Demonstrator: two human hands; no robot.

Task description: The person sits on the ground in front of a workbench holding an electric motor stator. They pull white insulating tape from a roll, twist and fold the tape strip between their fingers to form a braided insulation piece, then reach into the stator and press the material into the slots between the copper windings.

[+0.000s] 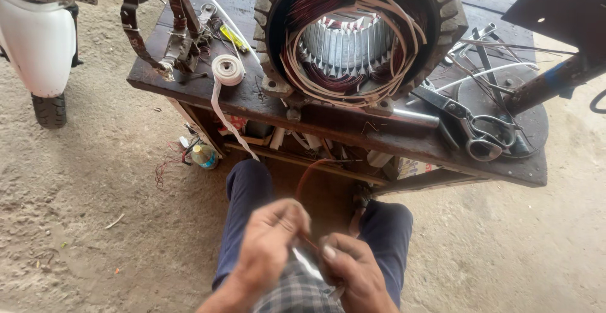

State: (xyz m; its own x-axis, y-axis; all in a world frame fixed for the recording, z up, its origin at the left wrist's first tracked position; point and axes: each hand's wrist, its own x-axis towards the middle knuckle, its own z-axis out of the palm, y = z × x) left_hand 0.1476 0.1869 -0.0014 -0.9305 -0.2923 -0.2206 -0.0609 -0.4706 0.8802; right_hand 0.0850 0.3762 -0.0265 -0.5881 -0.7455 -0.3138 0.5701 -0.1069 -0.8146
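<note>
The left hand (268, 240) and the right hand (350, 267) meet low in the scene above the lap, fingers pinched together on a thin reddish copper wire (307, 180); the wire rises from the fingertips toward the near edge of the dark wooden workbench (246, 101). On the bench, far from the hands, stands the round grey motor stator with copper windings (353, 35); a white tape roll (227, 70) lies to its left, and steel scissors (473, 127) lie to its right.
</note>
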